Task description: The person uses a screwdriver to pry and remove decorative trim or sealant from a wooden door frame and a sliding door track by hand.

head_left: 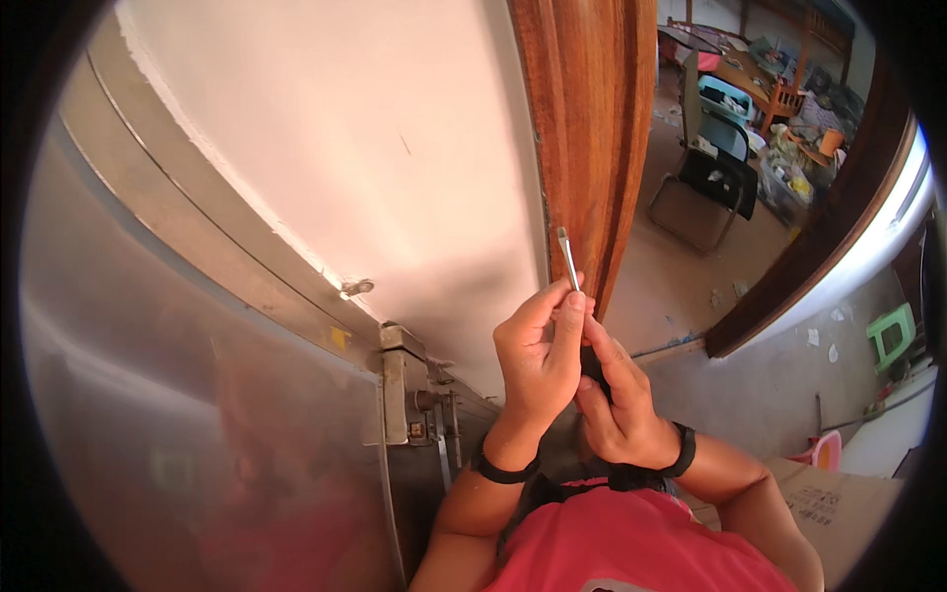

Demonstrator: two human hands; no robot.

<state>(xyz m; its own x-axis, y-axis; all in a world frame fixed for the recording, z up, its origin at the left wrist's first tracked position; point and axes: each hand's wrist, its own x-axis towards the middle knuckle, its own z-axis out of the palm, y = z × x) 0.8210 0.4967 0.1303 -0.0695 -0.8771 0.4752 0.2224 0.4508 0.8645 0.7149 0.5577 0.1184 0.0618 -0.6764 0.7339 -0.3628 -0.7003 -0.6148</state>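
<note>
A flathead screwdriver (569,261) points up and away from me, its shiny flat tip bare in front of the brown wooden door frame. My left hand (541,347) pinches its metal shaft between thumb and fingertips. Just below and to the right, my right hand (623,419) is closed around a dark part that looks like the handle; most of it is hidden by the fingers. Both wrists wear black bands. Whether the tip touches the wooden frame (584,118) cannot be made out.
At left stands a metal door (197,395) with a lock (402,385) at its edge, beside a white wall (345,128). Through the doorway are a folding chair (705,197) and piled clutter. A green stool (891,335), pink basin (827,452) and cardboard (838,503) lie at right.
</note>
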